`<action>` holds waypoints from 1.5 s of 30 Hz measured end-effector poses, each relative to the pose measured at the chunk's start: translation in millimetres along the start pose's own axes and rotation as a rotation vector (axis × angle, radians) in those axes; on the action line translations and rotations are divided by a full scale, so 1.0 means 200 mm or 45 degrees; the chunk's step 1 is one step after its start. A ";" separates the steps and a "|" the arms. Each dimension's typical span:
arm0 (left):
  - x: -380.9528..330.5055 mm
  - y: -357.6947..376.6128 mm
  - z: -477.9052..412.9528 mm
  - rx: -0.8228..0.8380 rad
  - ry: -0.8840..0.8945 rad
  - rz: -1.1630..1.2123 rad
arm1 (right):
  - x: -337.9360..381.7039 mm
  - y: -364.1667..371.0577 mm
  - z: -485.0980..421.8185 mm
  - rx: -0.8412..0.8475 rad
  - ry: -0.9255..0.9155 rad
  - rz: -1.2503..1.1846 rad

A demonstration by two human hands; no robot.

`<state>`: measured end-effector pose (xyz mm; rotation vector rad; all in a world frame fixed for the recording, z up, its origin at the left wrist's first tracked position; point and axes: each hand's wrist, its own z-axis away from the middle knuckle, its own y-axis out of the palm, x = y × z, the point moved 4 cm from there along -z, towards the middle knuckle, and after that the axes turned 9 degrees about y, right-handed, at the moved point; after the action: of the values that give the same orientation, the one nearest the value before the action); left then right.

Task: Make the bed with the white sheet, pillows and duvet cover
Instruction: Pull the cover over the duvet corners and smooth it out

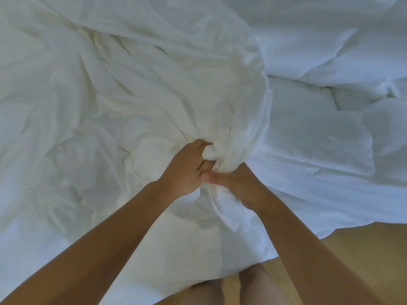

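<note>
A crumpled white duvet cover point(132, 89) fills the left and middle of the head view, gathered into a bunch at the centre. My left hand point(187, 170) grips that bunch from the left, fingers curled into the folds. My right hand point(240, 186) grips the same fabric from the right, its thumb lying against the left hand and its fingers buried in cloth. A puffy quilted white duvet point(319, 133) lies to the right, partly under the cover's edge. No pillows are visible.
Light wooden floor point(352, 260) shows at the lower right beyond the hanging edge of the bedding. My bare legs point(231, 287) stand at the bottom edge, close against the fabric.
</note>
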<state>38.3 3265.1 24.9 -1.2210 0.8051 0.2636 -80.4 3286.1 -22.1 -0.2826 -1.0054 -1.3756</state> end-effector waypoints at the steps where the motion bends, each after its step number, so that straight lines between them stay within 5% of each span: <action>1: 0.01 -0.02 0.01 -0.038 -0.128 0.186 | 0.03 0.03 -0.02 0.022 -0.022 0.025; 5: 0.08 -0.09 0.05 -0.090 -0.465 0.736 | 0.02 0.10 -0.02 0.048 0.009 0.245; 13: 0.02 -0.15 0.06 -0.352 -0.226 0.726 | -0.01 0.26 -0.12 -0.280 -0.094 0.253; 16: 0.16 -0.19 0.16 -0.621 -0.503 0.987 | -0.04 0.26 -0.13 -0.321 0.019 0.136; 20: 0.36 -0.17 0.39 -1.124 -0.950 0.936 | -0.09 0.30 -0.14 -0.149 0.200 0.133; 24: 0.55 -0.14 0.58 -1.188 -1.323 0.539 | -0.20 0.35 -0.17 -0.118 0.505 0.472; 26: 0.60 -0.12 0.60 -1.150 -1.486 0.609 | -0.22 0.37 -0.20 -0.176 0.568 0.556; 29: 0.60 -0.10 0.49 -1.189 -1.428 1.156 | -0.18 0.40 -0.22 -0.207 0.532 0.388; 33: 0.45 -0.16 0.39 -0.920 -1.075 0.777 | -0.08 0.45 -0.22 -0.058 0.378 -0.323; 38: 0.29 -0.19 0.49 -0.546 -0.790 1.184 | -0.05 0.61 -0.20 0.189 0.452 -0.221; 41: 0.31 -0.24 0.61 -0.419 -0.712 1.195 | -0.05 0.67 -0.22 0.068 0.424 -0.169; 45: 0.48 -0.32 0.73 -0.868 -1.025 0.892 | -0.05 0.57 -0.22 -0.285 0.281 -0.257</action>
<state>201.7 3353.8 23.6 -1.2432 0.3900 1.5945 41.4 3289.8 -12.3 -0.1933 -0.7117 -1.6678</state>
